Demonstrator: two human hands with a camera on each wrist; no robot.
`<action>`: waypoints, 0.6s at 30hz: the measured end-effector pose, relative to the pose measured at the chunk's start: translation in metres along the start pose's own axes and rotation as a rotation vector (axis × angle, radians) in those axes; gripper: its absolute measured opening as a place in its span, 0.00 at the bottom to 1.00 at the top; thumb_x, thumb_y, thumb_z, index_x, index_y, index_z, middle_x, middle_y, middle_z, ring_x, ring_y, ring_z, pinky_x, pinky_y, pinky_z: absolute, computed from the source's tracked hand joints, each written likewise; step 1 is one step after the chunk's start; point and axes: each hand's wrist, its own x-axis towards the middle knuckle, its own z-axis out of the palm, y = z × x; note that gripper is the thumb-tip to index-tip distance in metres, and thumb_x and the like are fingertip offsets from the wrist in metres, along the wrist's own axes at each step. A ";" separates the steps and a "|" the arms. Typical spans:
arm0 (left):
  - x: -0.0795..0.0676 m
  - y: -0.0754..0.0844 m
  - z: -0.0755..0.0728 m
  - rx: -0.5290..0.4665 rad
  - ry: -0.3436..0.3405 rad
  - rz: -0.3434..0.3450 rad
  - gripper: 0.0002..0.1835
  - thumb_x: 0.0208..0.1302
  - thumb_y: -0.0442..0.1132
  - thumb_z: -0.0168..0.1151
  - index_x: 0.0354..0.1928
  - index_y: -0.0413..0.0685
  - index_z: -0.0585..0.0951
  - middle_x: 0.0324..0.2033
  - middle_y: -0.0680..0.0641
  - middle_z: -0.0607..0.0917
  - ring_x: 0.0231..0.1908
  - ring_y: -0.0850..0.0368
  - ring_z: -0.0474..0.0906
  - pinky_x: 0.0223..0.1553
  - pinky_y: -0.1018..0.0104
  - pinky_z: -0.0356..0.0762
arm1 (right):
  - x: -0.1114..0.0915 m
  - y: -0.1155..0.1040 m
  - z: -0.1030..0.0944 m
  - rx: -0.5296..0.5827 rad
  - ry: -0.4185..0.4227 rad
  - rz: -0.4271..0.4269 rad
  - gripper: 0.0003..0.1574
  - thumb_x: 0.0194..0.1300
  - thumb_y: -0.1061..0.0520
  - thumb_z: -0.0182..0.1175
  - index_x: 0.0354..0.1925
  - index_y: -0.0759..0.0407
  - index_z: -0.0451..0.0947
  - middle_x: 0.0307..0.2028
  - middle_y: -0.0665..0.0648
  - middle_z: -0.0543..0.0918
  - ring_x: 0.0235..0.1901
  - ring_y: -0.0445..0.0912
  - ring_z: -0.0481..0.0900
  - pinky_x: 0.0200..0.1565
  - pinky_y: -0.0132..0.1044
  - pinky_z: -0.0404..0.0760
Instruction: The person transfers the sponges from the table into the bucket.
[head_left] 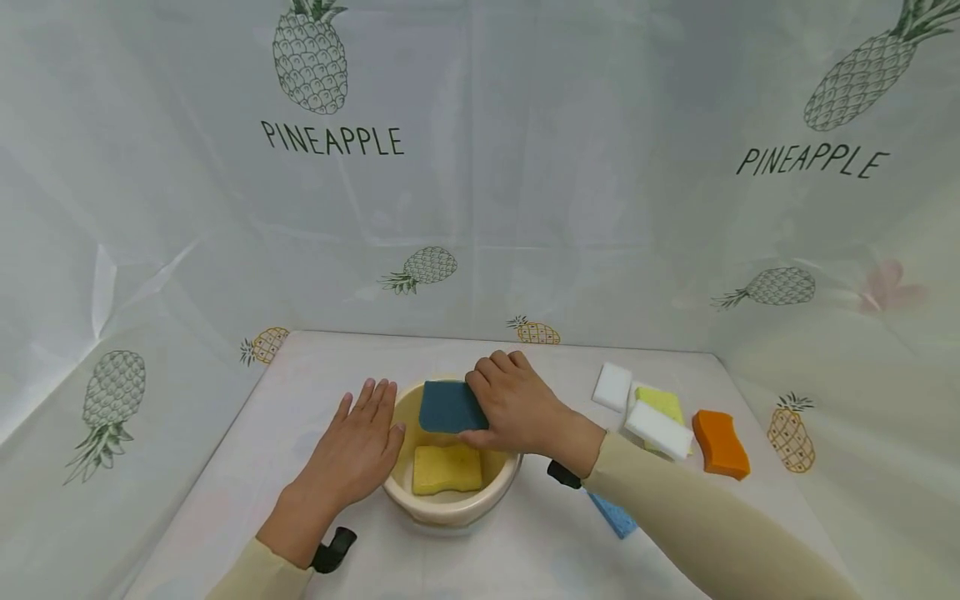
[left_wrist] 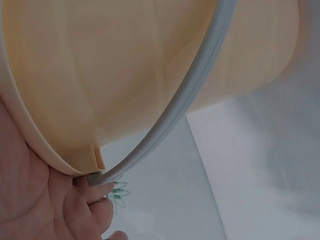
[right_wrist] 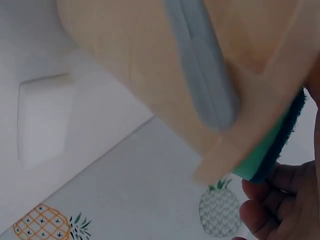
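Observation:
A cream bucket (head_left: 452,511) with a grey handle (left_wrist: 172,102) stands on the table. Inside it lies a yellow sponge (head_left: 447,469). My right hand (head_left: 521,404) grips a scouring sponge (head_left: 450,407) over the bucket's far part; its dark teal face is up in the head view. In the right wrist view a green foam layer (right_wrist: 257,155) shows beside the dark pad. My left hand (head_left: 351,446) rests against the bucket's left rim with its fingers straight. The left wrist view shows the palm (left_wrist: 30,195) touching the rim near the handle's joint.
To the right lie a white sponge block (head_left: 612,386), another white block (head_left: 659,429) leaning on a yellow-green sponge (head_left: 660,402), and an orange sponge (head_left: 721,444). A blue sponge (head_left: 615,515) is partly hidden under the right forearm. A pineapple-print sheet (head_left: 525,167) hangs behind the table.

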 end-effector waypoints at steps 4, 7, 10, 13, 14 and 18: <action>0.000 0.000 0.000 -0.013 0.001 0.003 0.34 0.75 0.52 0.42 0.74 0.38 0.56 0.74 0.39 0.60 0.75 0.42 0.49 0.74 0.40 0.48 | 0.003 -0.007 0.007 -0.010 -0.060 -0.016 0.48 0.54 0.17 0.51 0.49 0.54 0.75 0.42 0.51 0.77 0.43 0.47 0.67 0.45 0.42 0.65; 0.000 0.000 0.001 -0.014 0.000 0.002 0.34 0.75 0.52 0.42 0.74 0.38 0.56 0.74 0.39 0.60 0.75 0.42 0.50 0.74 0.40 0.48 | 0.004 -0.010 0.011 -0.019 -0.094 -0.022 0.49 0.55 0.16 0.49 0.50 0.54 0.75 0.42 0.51 0.77 0.43 0.46 0.68 0.46 0.41 0.66; 0.000 0.000 0.001 -0.019 -0.003 -0.002 0.34 0.75 0.52 0.42 0.75 0.38 0.56 0.74 0.40 0.59 0.75 0.42 0.49 0.74 0.40 0.48 | 0.004 -0.012 0.015 -0.019 -0.108 -0.028 0.49 0.55 0.16 0.49 0.50 0.54 0.75 0.42 0.50 0.77 0.44 0.46 0.68 0.46 0.41 0.67; 0.000 0.000 0.001 -0.024 -0.007 -0.004 0.34 0.76 0.51 0.42 0.75 0.38 0.55 0.74 0.40 0.59 0.76 0.42 0.49 0.74 0.40 0.47 | 0.006 -0.014 0.016 -0.023 -0.130 -0.038 0.50 0.55 0.15 0.48 0.51 0.54 0.76 0.44 0.50 0.78 0.44 0.46 0.68 0.46 0.41 0.66; 0.001 0.000 0.002 -0.024 -0.007 -0.004 0.34 0.76 0.51 0.42 0.75 0.38 0.55 0.74 0.40 0.59 0.76 0.42 0.49 0.74 0.40 0.47 | 0.007 -0.014 0.016 -0.027 -0.139 -0.042 0.51 0.55 0.15 0.47 0.52 0.54 0.76 0.44 0.50 0.78 0.44 0.46 0.68 0.46 0.41 0.66; 0.001 -0.001 0.002 -0.024 -0.006 -0.004 0.34 0.76 0.51 0.42 0.75 0.38 0.55 0.74 0.40 0.59 0.75 0.42 0.49 0.74 0.40 0.47 | 0.010 -0.018 0.016 -0.050 -0.183 -0.065 0.53 0.54 0.14 0.46 0.53 0.54 0.77 0.46 0.50 0.79 0.44 0.46 0.68 0.45 0.40 0.66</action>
